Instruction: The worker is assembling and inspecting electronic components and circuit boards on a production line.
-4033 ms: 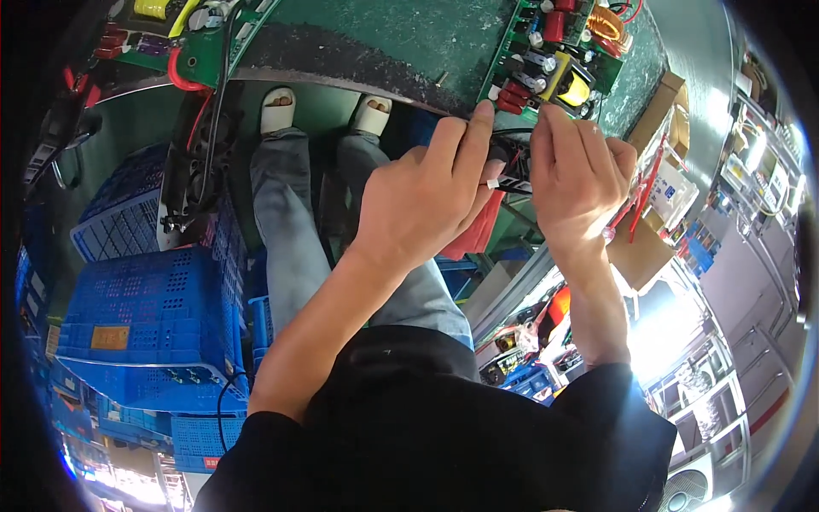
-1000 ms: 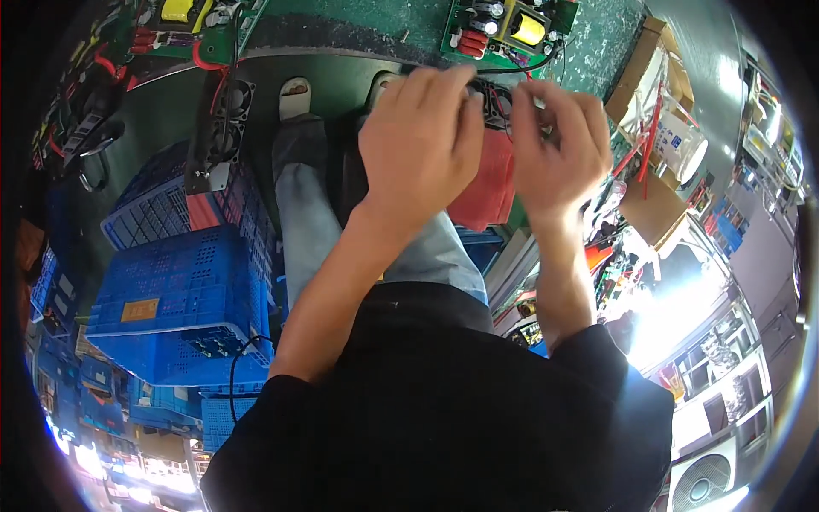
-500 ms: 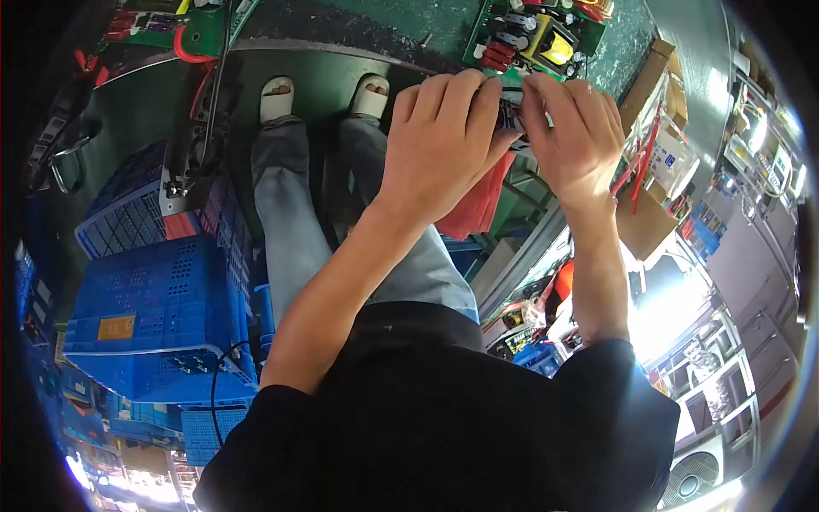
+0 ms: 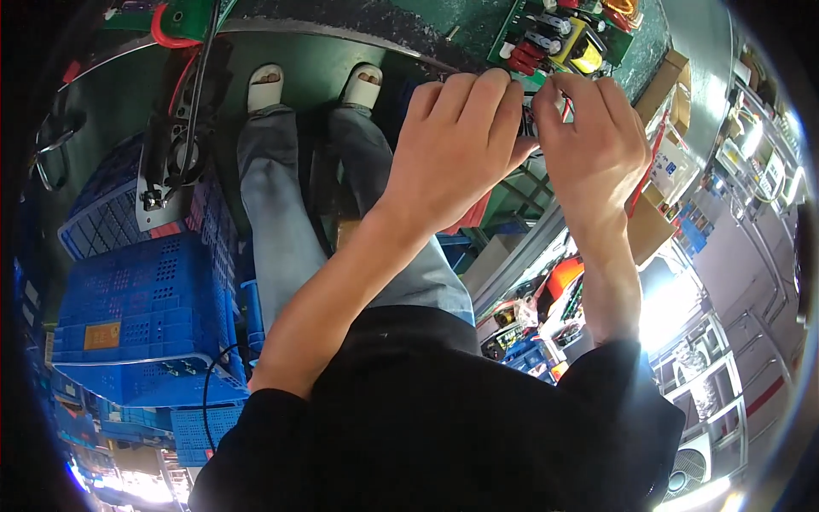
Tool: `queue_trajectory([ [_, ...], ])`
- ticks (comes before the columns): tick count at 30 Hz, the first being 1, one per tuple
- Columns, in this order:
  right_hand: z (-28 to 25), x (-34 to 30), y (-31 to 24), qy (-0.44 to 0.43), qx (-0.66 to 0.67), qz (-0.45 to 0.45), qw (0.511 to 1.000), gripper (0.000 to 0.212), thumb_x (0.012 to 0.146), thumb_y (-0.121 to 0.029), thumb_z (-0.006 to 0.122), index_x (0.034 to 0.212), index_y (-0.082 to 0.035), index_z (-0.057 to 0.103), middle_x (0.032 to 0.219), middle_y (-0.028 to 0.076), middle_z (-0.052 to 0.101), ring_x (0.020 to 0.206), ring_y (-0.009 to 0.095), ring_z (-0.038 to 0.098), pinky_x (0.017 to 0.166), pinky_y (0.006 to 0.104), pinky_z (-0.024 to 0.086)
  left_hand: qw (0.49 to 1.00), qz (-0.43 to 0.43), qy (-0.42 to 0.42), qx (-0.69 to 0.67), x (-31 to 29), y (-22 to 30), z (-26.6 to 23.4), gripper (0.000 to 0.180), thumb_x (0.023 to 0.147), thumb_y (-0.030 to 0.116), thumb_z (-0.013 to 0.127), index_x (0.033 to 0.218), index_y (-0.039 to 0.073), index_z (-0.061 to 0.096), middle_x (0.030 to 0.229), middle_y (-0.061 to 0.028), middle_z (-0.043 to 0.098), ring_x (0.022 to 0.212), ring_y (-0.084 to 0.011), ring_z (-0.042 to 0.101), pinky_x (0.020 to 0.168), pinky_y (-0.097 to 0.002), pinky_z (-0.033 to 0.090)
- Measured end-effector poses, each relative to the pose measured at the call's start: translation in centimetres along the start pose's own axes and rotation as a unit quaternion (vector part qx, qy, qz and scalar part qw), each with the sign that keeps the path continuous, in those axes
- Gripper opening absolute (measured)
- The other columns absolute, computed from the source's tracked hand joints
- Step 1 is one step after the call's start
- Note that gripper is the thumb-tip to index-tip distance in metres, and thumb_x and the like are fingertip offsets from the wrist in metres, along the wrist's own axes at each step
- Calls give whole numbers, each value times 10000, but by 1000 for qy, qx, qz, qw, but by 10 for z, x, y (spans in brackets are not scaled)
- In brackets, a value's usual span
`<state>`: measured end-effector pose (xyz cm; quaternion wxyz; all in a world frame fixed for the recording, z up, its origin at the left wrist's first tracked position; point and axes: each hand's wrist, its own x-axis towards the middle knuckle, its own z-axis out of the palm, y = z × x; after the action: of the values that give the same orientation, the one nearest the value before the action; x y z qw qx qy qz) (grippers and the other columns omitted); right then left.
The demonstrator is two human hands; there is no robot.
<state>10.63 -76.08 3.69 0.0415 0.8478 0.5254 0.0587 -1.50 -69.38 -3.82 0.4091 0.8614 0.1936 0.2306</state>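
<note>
At the near edge of the workbench, my left hand (image 4: 461,145) and my right hand (image 4: 593,141) work close together, fingers bent and thumbs turned inward. Both are closed around a small dark part (image 4: 529,119) in the gap between them. Fingers cover most of it, so its kind cannot be made out; a thin red and pale wire (image 4: 566,108) shows beside the right fingertips. Just beyond my fingertips lies a green circuit board (image 4: 509,34) carrying a yellow-wrapped transformer (image 4: 584,53), red components and capacitors.
Blue plastic crates (image 4: 141,294) are stacked at my left, beside a black fixture with a metal plate (image 4: 158,213). Another green board (image 4: 183,21) overhangs the bench edge at upper left. Cardboard (image 4: 663,90) stands at right. Red fabric (image 4: 471,213) hangs below my hands.
The view has shifted, sliding the crates and shoes leftward and the circuit board up and right. My hands sit slightly farther right, still together on the part; less red fabric shows beneath them.
</note>
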Motion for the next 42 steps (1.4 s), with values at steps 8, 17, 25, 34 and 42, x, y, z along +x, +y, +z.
queue_trajectory([
  [8,-6,7,-10,-63,-8,58,996,54,717,-93,728,759,-102,696,688,27,590,536,172,563,488,306,435,1000,5,10,-23,0,-4,3,461,683,285,757,1058,57,616,1073,-44,537,926,-200,543,781,-345,418],
  [17,1,-3,-8,5,57,93,994,100,718,-31,751,803,-61,708,639,11,544,518,100,504,466,256,403,999,24,25,-33,1,-8,6,403,675,312,742,958,49,630,977,-24,514,852,-168,511,742,-330,404],
  [25,3,-2,-2,13,18,34,999,113,721,-16,746,810,-70,704,666,12,576,529,99,543,466,250,425,1000,21,-10,-18,0,-9,1,495,666,326,769,1067,75,620,1084,-29,551,902,-190,564,774,-336,424],
  [34,-1,2,-7,-23,-7,12,1000,100,724,-14,743,798,-67,700,677,25,599,535,102,565,479,241,442,999,39,30,-22,2,-11,5,391,658,300,747,937,48,640,958,-33,498,843,-169,512,730,-321,409],
  [42,1,-11,-12,-18,169,150,974,132,778,-12,748,908,12,731,675,71,614,560,105,562,510,237,424,998,14,-39,-39,2,-9,-4,476,668,301,762,1063,72,629,1073,-29,547,893,-192,564,767,-336,438],
])
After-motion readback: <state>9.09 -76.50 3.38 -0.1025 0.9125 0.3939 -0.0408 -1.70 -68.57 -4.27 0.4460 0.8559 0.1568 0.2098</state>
